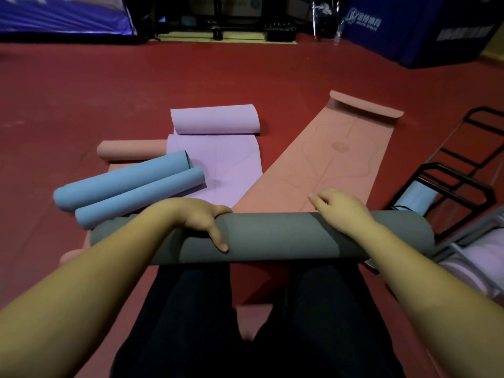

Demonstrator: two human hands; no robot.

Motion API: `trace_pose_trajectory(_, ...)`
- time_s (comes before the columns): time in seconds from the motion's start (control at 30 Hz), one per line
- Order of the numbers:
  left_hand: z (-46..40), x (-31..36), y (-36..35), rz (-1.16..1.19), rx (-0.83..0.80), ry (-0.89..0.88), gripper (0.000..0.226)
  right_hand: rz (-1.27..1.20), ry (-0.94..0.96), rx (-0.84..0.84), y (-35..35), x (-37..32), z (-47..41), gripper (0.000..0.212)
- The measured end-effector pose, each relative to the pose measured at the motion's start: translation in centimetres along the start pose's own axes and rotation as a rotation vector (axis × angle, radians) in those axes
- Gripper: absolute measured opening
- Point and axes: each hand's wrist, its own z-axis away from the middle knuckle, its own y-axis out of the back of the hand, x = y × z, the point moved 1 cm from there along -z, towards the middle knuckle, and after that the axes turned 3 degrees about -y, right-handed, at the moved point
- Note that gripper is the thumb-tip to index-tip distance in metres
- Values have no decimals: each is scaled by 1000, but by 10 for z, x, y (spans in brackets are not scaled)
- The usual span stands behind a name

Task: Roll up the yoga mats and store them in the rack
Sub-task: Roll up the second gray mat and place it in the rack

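A rolled grey yoga mat (272,236) lies crosswise in front of my knees. My left hand (201,219) grips its left part, fingers over the far side and thumb on the near side. My right hand (341,211) rests on top of the roll's right part with fingers loosely bent. Beyond it a pink mat (335,162) lies unrolled, its far end curled. A purple mat (215,148) is half rolled. A blue mat (128,186) is rolled from both ends. The black wire rack (450,181) stands at the right and holds a light blue roll (414,197).
Another pink roll (131,151) lies left of the purple mat. A grey frame with a pale purple mat (469,257) sits at the near right. Blue padded blocks (409,28) and dark equipment line the far edge of the red floor (109,91).
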Motion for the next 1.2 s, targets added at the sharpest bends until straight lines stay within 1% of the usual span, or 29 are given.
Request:
trace_pose_trajectory(0.07,-8,-1,9,108,-62,24,71,25,-4,4,-7,8,7,49)
trace_pose_trajectory(0.17,-19,-3,14,256,-148,56,82,78,14,15,-22,13,16,56)
trace_pose_trajectory(0.23,-25,-6,16,302,-187,73,92,155,9,55,-32,12,21,60)
trace_pose_trajectory(0.27,-28,-6,18,317,-200,78,93,180,3,82,-35,11,22,61)
trace_pose_trajectory(0.33,-29,-7,18,342,-191,63,90,188,-11,126,-38,8,21,63)
trace_pose_trajectory(0.4,-29,-9,17,329,-98,18,91,181,-20,144,-38,7,19,61)
trace_pose_trajectory(0.47,-24,-10,15,243,83,-51,90,174,-30,149,-37,6,15,57)
trace_pose_trajectory(0.53,-18,-12,10,74,272,-151,88,168,-27,168,-38,5,12,52)
trace_pose_trajectory(0.6,-12,-14,2,-106,417,-241,84,162,-26,185,-38,3,10,48)
trace_pose_trajectory(0.67,-7,-17,-13,-235,568,-262,76,159,-39,162,-39,1,6,48)
trace_pose_trajectory(0.73,-2,-17,-36,-420,783,-279,68,166,-70,111,-38,-2,0,54)
trace_pose_trajectory(0.77,-2,-18,-50,-522,853,-276,71,168,-86,85,-37,-1,-4,56)
trace_pose_trajectory(0.8,-2,-18,-63,-615,870,-234,82,164,-98,58,-36,-1,-7,56)
trace_pose_trajectory(0.87,-5,-17,-81,-751,814,-118,111,147,-116,6,-35,-2,-10,57)
trace_pose_trajectory(0.9,-9,-15,-84,-784,784,-65,121,144,-118,-18,-34,-2,-12,58)
trace_pose_trajectory(0.93,-10,-11,-86,-799,757,-13,125,143,-120,-40,-33,-3,-14,60)
trace_pose_trajectory(1.03,-14,-4,-78,-804,746,71,120,148,-130,-98,-28,-7,-18,67)
trace_pose_trajectory(1.2,-14,-1,-66,-801,728,39,108,160,-154,-152,-19,-9,-18,67)
